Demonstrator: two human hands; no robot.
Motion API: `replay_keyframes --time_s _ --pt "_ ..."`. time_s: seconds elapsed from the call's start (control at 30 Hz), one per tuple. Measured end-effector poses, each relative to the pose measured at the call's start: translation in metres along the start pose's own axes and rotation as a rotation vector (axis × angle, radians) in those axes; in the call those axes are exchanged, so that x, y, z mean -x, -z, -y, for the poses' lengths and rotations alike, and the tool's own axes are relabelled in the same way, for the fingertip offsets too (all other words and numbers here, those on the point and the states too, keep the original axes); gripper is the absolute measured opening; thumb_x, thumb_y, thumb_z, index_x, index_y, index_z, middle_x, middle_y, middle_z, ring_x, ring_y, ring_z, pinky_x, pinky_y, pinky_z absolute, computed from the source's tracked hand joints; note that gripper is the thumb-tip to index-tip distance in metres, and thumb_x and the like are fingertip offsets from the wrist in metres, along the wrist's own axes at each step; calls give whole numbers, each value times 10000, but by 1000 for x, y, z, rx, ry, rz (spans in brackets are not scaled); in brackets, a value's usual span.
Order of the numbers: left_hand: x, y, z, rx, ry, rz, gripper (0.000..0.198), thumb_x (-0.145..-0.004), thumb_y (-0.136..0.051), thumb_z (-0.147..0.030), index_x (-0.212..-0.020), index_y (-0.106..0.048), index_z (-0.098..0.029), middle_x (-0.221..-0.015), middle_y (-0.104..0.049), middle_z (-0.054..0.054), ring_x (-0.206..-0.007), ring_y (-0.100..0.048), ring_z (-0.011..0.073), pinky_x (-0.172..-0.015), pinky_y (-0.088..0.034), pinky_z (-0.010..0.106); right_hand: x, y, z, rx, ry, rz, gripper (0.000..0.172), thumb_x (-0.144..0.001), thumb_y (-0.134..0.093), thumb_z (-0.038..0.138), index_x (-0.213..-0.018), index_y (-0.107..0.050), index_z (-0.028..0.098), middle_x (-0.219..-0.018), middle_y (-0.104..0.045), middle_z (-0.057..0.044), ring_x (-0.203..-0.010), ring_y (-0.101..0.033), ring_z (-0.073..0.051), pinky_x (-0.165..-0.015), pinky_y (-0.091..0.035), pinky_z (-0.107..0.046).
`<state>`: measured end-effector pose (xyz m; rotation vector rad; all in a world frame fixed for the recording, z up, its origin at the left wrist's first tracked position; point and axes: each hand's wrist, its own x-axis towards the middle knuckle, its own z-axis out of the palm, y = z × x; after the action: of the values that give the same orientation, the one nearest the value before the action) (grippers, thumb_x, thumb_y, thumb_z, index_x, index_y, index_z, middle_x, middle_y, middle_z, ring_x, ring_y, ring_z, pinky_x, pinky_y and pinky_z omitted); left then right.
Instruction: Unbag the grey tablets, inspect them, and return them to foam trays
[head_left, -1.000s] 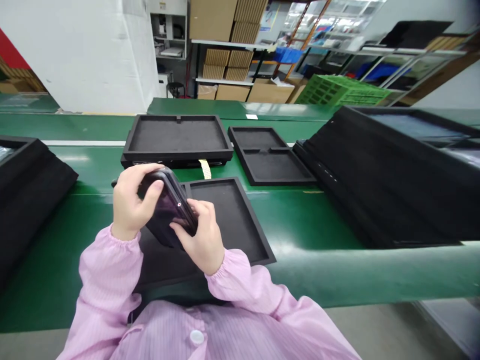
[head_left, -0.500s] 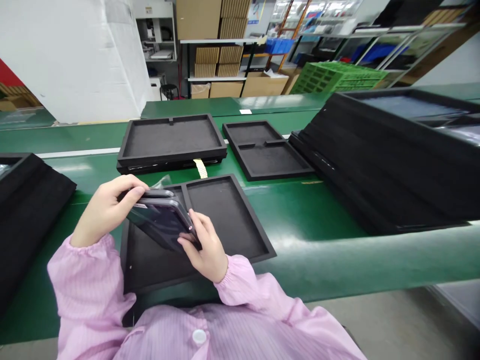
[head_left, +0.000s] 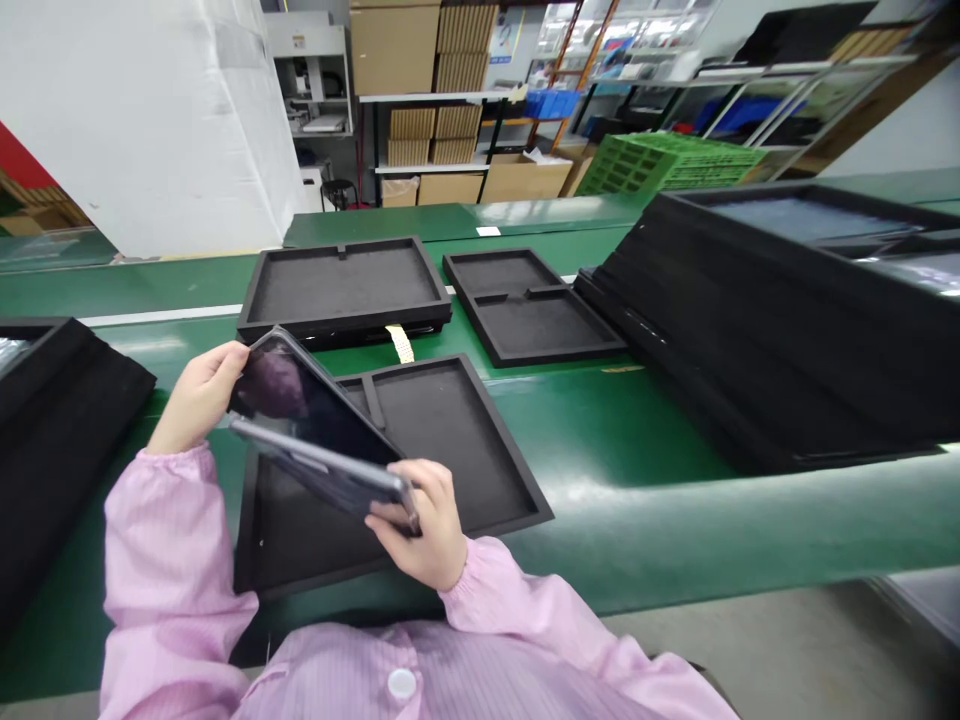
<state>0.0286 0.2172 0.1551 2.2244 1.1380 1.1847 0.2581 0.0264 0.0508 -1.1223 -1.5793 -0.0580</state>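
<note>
On the green surface (head_left: 615,420) lies the near black tray (head_left: 457,440). Over it, the upper panel (head_left: 319,412) and lower panel (head_left: 322,478) fan apart leftward, long axes sloping down rightward. You seem to be parting them; the next move likely needs both steadied. Your left grip (head_left: 196,400) pinches the upper's left corner, your right grip (head_left: 429,525) the lower's right end.

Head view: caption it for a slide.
Left hand and right hand hold two dark flat panels above a black tray on a green surface.
</note>
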Motion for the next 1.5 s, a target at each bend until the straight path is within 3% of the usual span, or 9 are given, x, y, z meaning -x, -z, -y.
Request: replay_keyframes --time_s 0.13,0.3,0.4,0.63,1.03,1.2,1.33,1.4,1.5 --pt "10 -13 10 -1 92 -117 419 -922 -449 -565 -687 -526 -226 -634 -492 -11 -652 -473 183 -583 -393 316 -11 17 -1 -326 -63 97 92 -857 -667 237 -796 -605 210 -660 -698 -14 -552 -649 -165 -548 -543 -292" --pt "10 -28 19 -47 105 -247 418 -891 -479 -554 -615 -443 -241 -608 -450 3 -628 -446 195 -596 -320 351 -97 39 -27 -290 -189 -164 123 -833 -709 287 -794 -635 197 -674 -686 8 -595 -658 -152 -575 -555 -250" --pt "11 -36 19 -73 84 -350 394 -911 -451 -527 -642 -494 -242 -625 -510 8 -654 -499 208 -667 -358 382 -177 34 -76 -345 -302 -323 230 -920 -595 385 -1007 -645 178 -979 -716 -47 -955 -689 -173 -884 -555 -291" --pt "18 -63 5 -118 -115 -576 427 -1003 -316 -436 -742 -572 -215 -762 -638 57 -776 -585 218 -805 -389 400 -316 -23 -206 -100 -847 -67 349 -955 -614 376 -1135 -623 78 -1014 -703 -94 -805 -673 -135 -767 -574 -286" --pt "18 -71 7 -81 -145 -611 454 -1031 -254 -376 -722 -545 -215 -739 -621 32 -759 -573 191 -805 -352 381 -304 -81 -290 226 -881 321 335 -950 -625 353 -1208 -610 140 -1239 -622 -102 -1093 -632 -232 -938 -543 -453" --pt "19 -71 -6 -24 -203 -567 432 -1035 -256 -347 -708 -504 -211 -687 -569 8 -716 -541 173 -803 -319 380 -303 -84 -279 228 -664 327 671 -871 -673 168 -1475 -395 79 -1504 -436 -209 -1379 -452 -281 -1161 -355 -423" --pt "16 -75 -11 89 -241 -506 451 -1033 -248 -376 -671 -461 -210 -652 -531 4 -684 -510 174 -787 -307 385 -294 -74 -213 141 -396 342 689 -807 -673 127 -1459 -451 122 -1530 -432 -149 -1441 -380 -239 -1206 -288 -343" --pt "13 -78 -9 131 -206 -466 468 -1033 -232 -408 -669 -453 -215 -660 -528 9 -679 -497 179 -781 -319 383 -270 -61 -156 -105 -212 399 411 -843 -650 212 -1251 -636 162 -1161 -703 -110 -1128 -653 -231 -1044 -488 -377" --pt "6 -84 -2 212 -106 -435 495 -1024 -235 -498 -682 -464 -222 -704 -540 25 -696 -499 191 -772 -350 381 -216 -33 -66 -407 -224 612 249 -878 -641 381 -783 -698 158 -630 -668 -27 -614 -674 -160 -641 -574 -283"
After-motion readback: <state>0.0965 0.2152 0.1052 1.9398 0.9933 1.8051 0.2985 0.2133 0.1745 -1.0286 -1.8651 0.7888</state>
